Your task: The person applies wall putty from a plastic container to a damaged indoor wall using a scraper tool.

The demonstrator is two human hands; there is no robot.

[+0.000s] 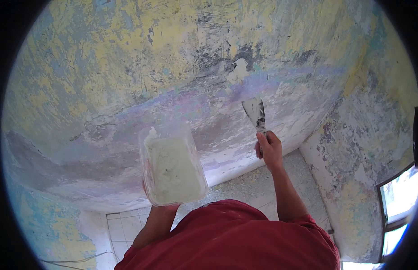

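A clear plastic tub of pale, off-white putty rests on my left hand, left of centre. That hand supports it from below, and most of its fingers are hidden behind the tub. My right hand is closed around the handle of a putty knife. The knife's flared blade points up toward the wall and carries dark and whitish smears. A fresh-looking white patch marks the wall above the blade. I cannot tell whether the blade touches the wall.
A scraped wall with yellow, grey and purple paint spans the view. Another patchy wall meets it at the right, with a bright window. Floor tiles show below. Thin cables run at the lower left.
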